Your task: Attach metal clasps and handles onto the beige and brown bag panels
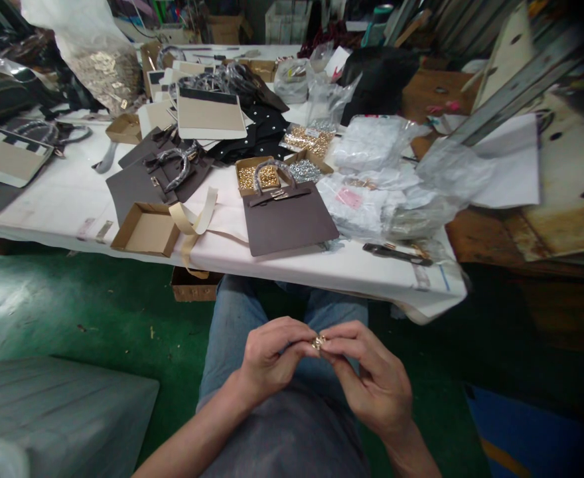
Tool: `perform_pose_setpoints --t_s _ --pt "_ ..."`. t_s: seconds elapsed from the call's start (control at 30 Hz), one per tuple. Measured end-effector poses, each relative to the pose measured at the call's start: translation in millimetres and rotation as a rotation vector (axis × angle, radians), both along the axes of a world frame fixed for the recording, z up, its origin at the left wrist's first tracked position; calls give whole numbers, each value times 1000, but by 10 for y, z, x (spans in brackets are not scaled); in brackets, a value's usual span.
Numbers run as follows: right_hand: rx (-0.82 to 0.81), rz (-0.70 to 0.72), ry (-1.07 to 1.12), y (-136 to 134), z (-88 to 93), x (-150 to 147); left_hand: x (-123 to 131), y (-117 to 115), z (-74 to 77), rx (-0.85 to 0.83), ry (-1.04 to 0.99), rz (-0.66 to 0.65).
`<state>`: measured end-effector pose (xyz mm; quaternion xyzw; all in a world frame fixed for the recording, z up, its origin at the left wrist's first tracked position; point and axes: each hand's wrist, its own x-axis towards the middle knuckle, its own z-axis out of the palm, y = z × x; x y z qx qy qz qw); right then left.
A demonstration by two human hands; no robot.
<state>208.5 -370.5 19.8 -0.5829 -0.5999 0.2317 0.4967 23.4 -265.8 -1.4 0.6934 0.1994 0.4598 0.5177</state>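
Observation:
Above my lap, my left hand (275, 352) and my right hand (374, 372) meet fingertip to fingertip. Between them is a small gold metal fitting (318, 342), pinched from both sides; its exact kind is too small to make out. Beyond the hands, at the table's front, lies a dark brown handbag panel (289, 222) with a plastic-wrapped handle and a metal clasp. Behind it sit a small box of gold metal pieces (257, 177) and a box of silver metal pieces (304, 170).
A white-covered table (212, 255) spans the view. On it are an open cardboard box (145, 229), beige strips (192, 222), a black-handled tool (396, 253), plastic bags (371, 146) and more bag parts (172, 166). A grey bin (63, 411) stands at lower left.

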Motion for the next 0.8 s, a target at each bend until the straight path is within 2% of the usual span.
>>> perform_pose_setpoints --t_s 0.2,0.8 --pt "-27 -10 91 -16 -43 6 8 -13 -20 12 30 0" --pt "52 8 -24 46 -8 -5 40 -29 2 -156 -16 27"
